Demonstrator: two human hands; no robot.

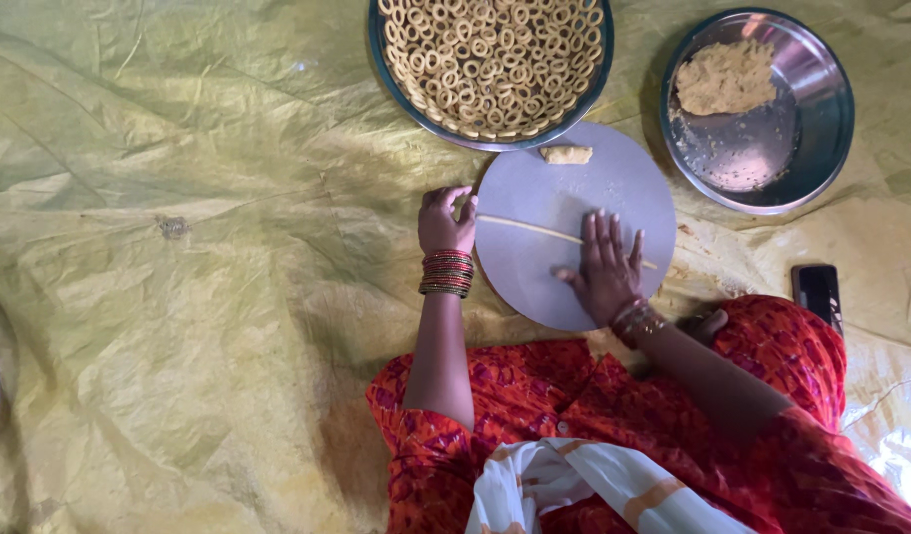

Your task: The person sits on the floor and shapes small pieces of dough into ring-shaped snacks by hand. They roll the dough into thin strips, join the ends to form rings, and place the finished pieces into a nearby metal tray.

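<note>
**Rolling a thin dough rope on the round board**

Covering the floor, a yellow sheet [178,297] bears the round board [574,222]. The right hand [606,265] lies flat and open on the dough rope [529,228]; the left hand [445,222] pinches its end. Uneven pressure could likely snap it.

Yellow sheet [178,297] (crinkled) bears round board [564,198], two metal dishes, a phone [817,292].

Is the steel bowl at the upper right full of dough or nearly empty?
Nearly empty. The steel bowl holds only one dough lump against its far side; the rest shows bare metal with crumbs.
</note>
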